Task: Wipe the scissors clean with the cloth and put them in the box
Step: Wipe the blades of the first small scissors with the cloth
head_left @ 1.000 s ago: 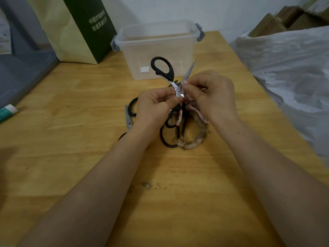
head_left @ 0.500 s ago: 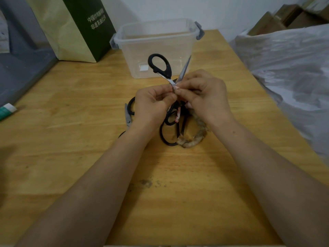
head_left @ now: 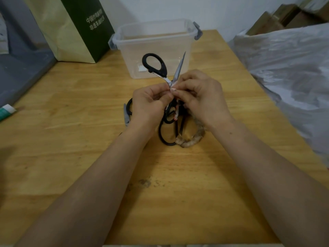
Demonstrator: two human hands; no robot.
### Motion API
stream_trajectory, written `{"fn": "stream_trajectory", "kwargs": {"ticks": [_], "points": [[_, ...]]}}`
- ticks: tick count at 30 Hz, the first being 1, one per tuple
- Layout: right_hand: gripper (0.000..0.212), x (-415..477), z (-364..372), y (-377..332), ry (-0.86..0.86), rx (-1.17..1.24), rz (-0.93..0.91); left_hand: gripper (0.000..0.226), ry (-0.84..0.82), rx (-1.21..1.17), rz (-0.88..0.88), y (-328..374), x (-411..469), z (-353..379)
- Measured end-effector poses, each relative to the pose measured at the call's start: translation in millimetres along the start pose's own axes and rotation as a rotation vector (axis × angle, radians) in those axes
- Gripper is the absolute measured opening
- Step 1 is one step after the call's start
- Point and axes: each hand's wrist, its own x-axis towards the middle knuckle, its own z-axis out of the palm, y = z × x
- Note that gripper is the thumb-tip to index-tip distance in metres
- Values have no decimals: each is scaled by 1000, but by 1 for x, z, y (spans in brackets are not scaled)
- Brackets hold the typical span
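Head view is showing me a job that I am judging to be in its early part. The wiping is under way, and nothing seems to be lying in the box (head_left: 160, 45), as far as its clear walls are letting me see.

Both hands are holding one pair of scissors (head_left: 178, 71) above the table (head_left: 89, 104), just in front of the box. The blades are standing apart and one tip is pointing up. The left hand (head_left: 149, 104) is pinching the scissors near the pivot with curled fingers. The right hand (head_left: 201, 98) is pinching the base of a blade, probably through the cloth (head_left: 191, 142). Most of the cloth is hiding under that hand and trailing down to the table.

I am counting more scissors (head_left: 166, 143) lying beneath the hands. So I am expecting this blade to need finishing, then the drop into the box, then the rest.
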Motion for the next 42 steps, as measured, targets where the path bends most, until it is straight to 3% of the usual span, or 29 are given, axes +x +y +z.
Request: {"fn": "stream_trajectory", "kwargs": {"ticks": [3, 7, 14, 18, 23, 27, 32, 37, 42], "points": [[12, 1, -6, 6, -20, -47, 14, 20, 6, -2, -8, 0, 0, 0], [11, -1, -8, 5, 82, -33, -22, 17, 36, -25, -29, 2, 2, 1], [12, 0, -3, 3, -23, -117, -43, 18, 14, -22, -2, 1, -1, 0], [12, -1, -7, 4, 59, -127, -63, 12, 52, -22, 0, 2, 2, 1], [13, -1, 0, -1, 23, -110, -127, 23, 49, -32, -11, -3, 0, 1], [11, -1, -6, 8, 10, -105, -43, 21, 54, -58, -28, -2, 2, 0], [12, 1, -6, 6, 178, 96, 80, 25, -46, -164, -96, -2, 4, 1], [11, 2, -1, 3, 97, 65, 79, 45, -136, -152, -53, -4, 1, 3], [8, 4, -1, 7, -83, -13, 19, 46, -139, -161, -53, -6, 1, 1]]}}
